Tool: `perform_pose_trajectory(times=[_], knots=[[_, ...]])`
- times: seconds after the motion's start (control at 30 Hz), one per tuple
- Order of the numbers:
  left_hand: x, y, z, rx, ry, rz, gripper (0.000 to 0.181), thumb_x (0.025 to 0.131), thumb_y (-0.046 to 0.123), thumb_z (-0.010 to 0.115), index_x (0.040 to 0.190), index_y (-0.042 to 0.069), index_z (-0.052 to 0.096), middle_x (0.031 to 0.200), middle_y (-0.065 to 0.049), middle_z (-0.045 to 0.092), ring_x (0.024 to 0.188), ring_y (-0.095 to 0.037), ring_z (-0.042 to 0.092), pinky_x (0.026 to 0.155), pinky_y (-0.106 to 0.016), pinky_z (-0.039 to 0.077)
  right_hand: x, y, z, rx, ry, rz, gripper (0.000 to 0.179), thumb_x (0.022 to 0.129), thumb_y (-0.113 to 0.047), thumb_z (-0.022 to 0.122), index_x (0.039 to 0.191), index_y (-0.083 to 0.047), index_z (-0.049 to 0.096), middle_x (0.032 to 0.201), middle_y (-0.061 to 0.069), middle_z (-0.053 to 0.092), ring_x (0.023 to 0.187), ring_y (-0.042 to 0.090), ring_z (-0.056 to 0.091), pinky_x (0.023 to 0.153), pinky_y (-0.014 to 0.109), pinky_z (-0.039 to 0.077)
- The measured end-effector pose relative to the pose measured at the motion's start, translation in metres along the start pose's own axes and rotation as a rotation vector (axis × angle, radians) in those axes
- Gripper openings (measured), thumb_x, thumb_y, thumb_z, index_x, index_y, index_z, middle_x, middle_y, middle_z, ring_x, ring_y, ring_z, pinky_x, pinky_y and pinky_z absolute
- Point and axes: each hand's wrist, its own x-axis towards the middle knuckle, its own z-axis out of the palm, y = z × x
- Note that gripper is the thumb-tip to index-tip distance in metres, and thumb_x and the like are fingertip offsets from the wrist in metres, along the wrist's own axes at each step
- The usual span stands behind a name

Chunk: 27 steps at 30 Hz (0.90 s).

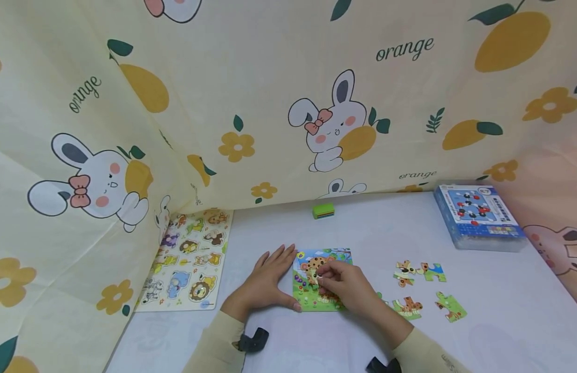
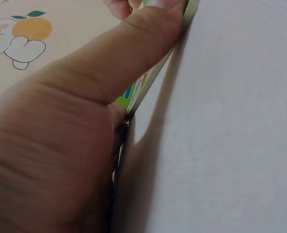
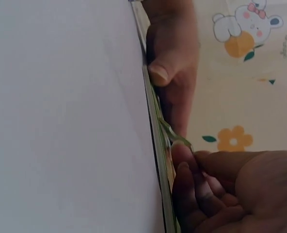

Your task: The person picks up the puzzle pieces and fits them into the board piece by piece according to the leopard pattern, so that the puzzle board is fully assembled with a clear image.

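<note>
One puzzle board (image 1: 311,305) lies flat on the white table (image 1: 349,342) between the two hands. A puzzle piece (image 3: 167,128) stands tilted at its surface, pinched between the thumb and fingers of the right hand (image 1: 351,285). The left hand (image 1: 272,277) is spread at the board's left edge, fingers straight, thumb resting on the near corner, clamped on nothing. If the thumb pressure eases, the board could slide under a sideways push. If the piece is pressed while tilted, its tabs could catch, bend or lift neighbouring parts. The right hand covers part of the picture, so misalignment could go unnoticed. To the right lie loose pieces (image 1: 449,306); one is partly hidden by the right forearm, and a low sweep of that right sleeve (image 1: 421,352) could scatter them. A green block (image 1: 323,211) sits beyond the board, clear of both hands. A blue box (image 1: 479,216) stands far right. At left, hanging cloth (image 1: 265,171) overlaps an animal picture sheet (image 1: 189,264).
</note>
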Motion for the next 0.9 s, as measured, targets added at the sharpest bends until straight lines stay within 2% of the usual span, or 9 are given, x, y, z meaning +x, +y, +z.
perform_pose_trajectory(times=[0.23,0.4,0.67,0.77,0.9], knots=[[0.001,0.001,0.000,0.011,-0.005,-0.001,0.141,0.068,0.077,0.091,0.176,0.017,0.023,0.181,0.007,0.011,0.166,-0.018,0.001,0.131,-0.051,-0.005,0.007,0.000,0.011,-0.150,0.056,0.002,0.007,0.101,-0.001,0.076,0.108,-0.002,0.072,0.083,0.001,0.071,0.067,0.015,0.068,0.062,0.026,0.056],[0.000,0.002,-0.001,0.006,-0.006,-0.006,0.140,0.068,0.076,0.092,0.175,0.016,0.025,0.181,0.007,0.012,0.166,-0.018,0.002,0.131,-0.050,-0.004,0.009,-0.002,0.015,-0.272,0.086,0.022,0.010,0.099,0.000,0.078,0.106,-0.007,0.074,0.082,-0.005,0.068,0.069,0.011,0.062,0.064,0.027,0.055],[0.000,0.003,-0.001,0.007,-0.002,-0.009,0.138,0.069,0.075,0.092,0.175,0.017,0.026,0.180,0.008,0.013,0.166,-0.018,0.003,0.131,-0.050,-0.004,0.011,-0.008,0.018,-0.416,0.063,0.026,0.010,0.099,0.001,0.078,0.103,-0.009,0.077,0.081,-0.007,0.064,0.071,0.011,0.056,0.063,0.029,0.052],[0.000,0.003,-0.002,0.006,0.000,-0.008,0.138,0.069,0.074,0.093,0.175,0.017,0.026,0.180,0.009,0.013,0.166,-0.018,0.002,0.131,-0.050,-0.004,0.011,-0.009,0.018,-0.448,0.052,0.028,0.010,0.100,-0.001,0.077,0.105,-0.009,0.078,0.081,-0.008,0.062,0.073,0.012,0.055,0.064,0.030,0.051],[-0.001,0.004,-0.002,0.001,-0.001,-0.011,0.138,0.068,0.074,0.093,0.175,0.017,0.026,0.180,0.009,0.013,0.165,-0.017,0.002,0.131,-0.049,-0.004,0.010,-0.009,0.018,-0.417,0.046,0.041,0.013,0.101,-0.004,0.078,0.113,-0.008,0.078,0.084,-0.008,0.063,0.077,0.012,0.057,0.068,0.031,0.053]])
